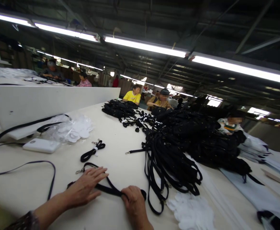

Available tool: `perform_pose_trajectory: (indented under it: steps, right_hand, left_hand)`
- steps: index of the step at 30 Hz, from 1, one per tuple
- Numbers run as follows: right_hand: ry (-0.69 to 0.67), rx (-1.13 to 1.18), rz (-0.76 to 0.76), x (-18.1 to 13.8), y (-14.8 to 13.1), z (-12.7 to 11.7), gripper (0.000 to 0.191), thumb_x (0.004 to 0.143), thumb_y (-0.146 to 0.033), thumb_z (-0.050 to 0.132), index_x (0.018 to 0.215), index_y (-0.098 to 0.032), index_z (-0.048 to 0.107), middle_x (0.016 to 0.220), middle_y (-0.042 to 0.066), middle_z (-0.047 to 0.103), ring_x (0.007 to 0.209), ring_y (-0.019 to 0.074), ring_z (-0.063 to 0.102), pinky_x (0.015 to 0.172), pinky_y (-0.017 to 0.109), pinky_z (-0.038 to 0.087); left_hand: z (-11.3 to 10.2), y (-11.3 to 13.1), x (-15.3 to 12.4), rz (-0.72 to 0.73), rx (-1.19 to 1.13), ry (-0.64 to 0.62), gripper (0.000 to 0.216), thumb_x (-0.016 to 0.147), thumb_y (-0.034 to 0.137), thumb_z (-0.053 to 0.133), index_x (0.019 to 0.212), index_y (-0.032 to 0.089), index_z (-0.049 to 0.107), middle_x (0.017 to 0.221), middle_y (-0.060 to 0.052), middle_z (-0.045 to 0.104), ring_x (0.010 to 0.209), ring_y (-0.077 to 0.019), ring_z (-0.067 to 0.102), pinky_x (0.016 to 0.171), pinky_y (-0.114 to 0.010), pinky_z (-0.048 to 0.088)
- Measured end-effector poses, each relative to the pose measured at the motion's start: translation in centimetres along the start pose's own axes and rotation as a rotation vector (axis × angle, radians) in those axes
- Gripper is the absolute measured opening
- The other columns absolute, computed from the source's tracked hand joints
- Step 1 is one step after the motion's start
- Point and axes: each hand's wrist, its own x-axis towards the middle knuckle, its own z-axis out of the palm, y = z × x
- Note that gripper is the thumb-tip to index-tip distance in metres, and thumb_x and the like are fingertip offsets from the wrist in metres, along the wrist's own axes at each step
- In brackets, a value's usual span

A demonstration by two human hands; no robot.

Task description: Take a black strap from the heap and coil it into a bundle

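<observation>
A black strap (109, 189) with a metal clip at its far left end lies on the white table in front of me. My left hand (86, 185) rests over one part of it, fingers stretched out. The fingers of my right hand (133, 201) are closed around the strap, and a loop of it shows past the knuckles. Just beyond, a folded strap bundle (93, 151) lies bound with a white piece. To the right spreads a large heap of black straps (170, 159), one clip end poking out to the left.
White cut-out pieces (192, 210) lie at the near right, and a plastic bag of white pieces (72, 129) at the left. Beside that bag is a white power bank (41, 145) with a cable. A white partition (53, 105) stands behind. Several people sit farther back.
</observation>
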Motion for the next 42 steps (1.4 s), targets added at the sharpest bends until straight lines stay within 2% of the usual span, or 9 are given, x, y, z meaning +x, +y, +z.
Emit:
perform_pose_trajectory:
  steps: [3,7,10,14,20,29,33,36,42]
  right_hand:
    - [-0.046,-0.005,-0.019,0.0,-0.7,-0.8,0.017,0.087,-0.012,0.063,0.09,-0.027,0.066,0.085,-0.002,0.067,0.088,0.0169,0.059,0.084,0.029,0.039]
    - [-0.056,-0.007,-0.036,-0.2,-0.9,-1.2,0.015,0.09,-0.013,0.06,0.091,-0.026,0.066,0.085,-0.001,0.067,0.088,0.0175,0.058,0.085,0.029,0.038]
    - [-0.055,-0.006,-0.03,-0.3,-1.0,-1.3,0.014,0.091,-0.014,0.059,0.091,-0.026,0.066,0.085,-0.001,0.067,0.087,0.0175,0.058,0.085,0.03,0.038]
    - [-0.077,0.008,-0.018,-0.1,-1.1,-1.6,0.014,0.092,-0.014,0.059,0.093,-0.026,0.066,0.087,-0.001,0.067,0.089,0.0181,0.058,0.086,0.031,0.038]
    - [-0.117,-0.012,-0.011,0.1,-1.1,-2.0,0.014,0.091,-0.014,0.061,0.095,-0.026,0.067,0.089,-0.001,0.067,0.091,0.0181,0.059,0.087,0.031,0.039]
    - [-0.139,-0.087,0.008,0.6,-0.7,-2.7,0.014,0.089,-0.014,0.065,0.096,-0.025,0.068,0.091,-0.001,0.071,0.093,0.0188,0.063,0.098,0.037,0.039]
    - [0.007,0.006,0.02,-0.1,-1.4,-4.1,0.024,0.088,-0.017,0.066,0.11,-0.026,0.066,0.111,0.003,0.071,0.108,0.0207,0.062,0.107,0.041,0.035]
    - [0.1,0.09,0.14,-1.8,-2.5,-5.3,0.015,0.093,-0.024,0.058,0.106,-0.024,0.067,0.106,0.003,0.072,0.103,0.0185,0.063,0.094,0.032,0.043]
    - [-0.131,0.022,0.413,-4.0,-5.0,-5.0,0.016,0.091,-0.024,0.058,0.079,-0.024,0.068,0.082,-0.001,0.073,0.078,0.0142,0.067,0.069,0.023,0.041]
  left_hand:
    - [2.2,3.0,2.2,0.061,-0.003,-0.029,0.073,0.083,0.03,0.067,0.149,0.031,0.034,0.152,-0.009,0.049,0.142,-0.0333,0.041,0.117,-0.058,0.028]
    - [4.0,3.8,3.5,0.049,-0.032,0.016,0.027,0.093,0.026,0.057,0.12,0.031,0.06,0.116,-0.004,0.07,0.118,-0.0255,0.06,0.113,-0.055,0.027]
    - [3.8,3.0,2.9,0.027,-0.022,0.032,0.019,0.099,0.027,0.049,0.111,0.031,0.064,0.102,-0.001,0.07,0.1,-0.0206,0.063,0.103,-0.046,0.038]
    - [2.5,2.3,1.6,0.009,0.006,0.042,0.02,0.1,0.028,0.047,0.105,0.03,0.066,0.093,-0.001,0.068,0.092,-0.0206,0.06,0.09,-0.04,0.043]
    - [1.4,2.2,-0.4,-0.036,0.005,0.031,0.024,0.101,0.025,0.044,0.095,0.026,0.067,0.093,-0.003,0.067,0.088,-0.0186,0.06,0.078,-0.032,0.046]
    - [2.5,1.2,-2.7,-0.106,-0.148,-0.006,0.026,0.102,0.036,0.043,0.113,0.03,0.065,0.103,-0.001,0.067,0.099,-0.0176,0.064,0.084,-0.03,0.05]
    - [3.1,1.0,-2.8,-0.128,-0.172,0.005,0.027,0.102,0.039,0.042,0.11,0.03,0.066,0.102,0.0,0.067,0.097,-0.0163,0.064,0.083,-0.028,0.049]
    - [3.3,0.8,-2.8,-0.139,-0.168,-0.001,0.028,0.102,0.039,0.04,0.109,0.03,0.066,0.103,0.001,0.067,0.098,-0.0164,0.064,0.084,-0.028,0.049]
    - [3.5,0.4,-3.0,-0.152,-0.18,-0.027,0.027,0.1,0.042,0.044,0.112,0.034,0.066,0.103,0.002,0.067,0.097,-0.0164,0.065,0.079,-0.025,0.049]
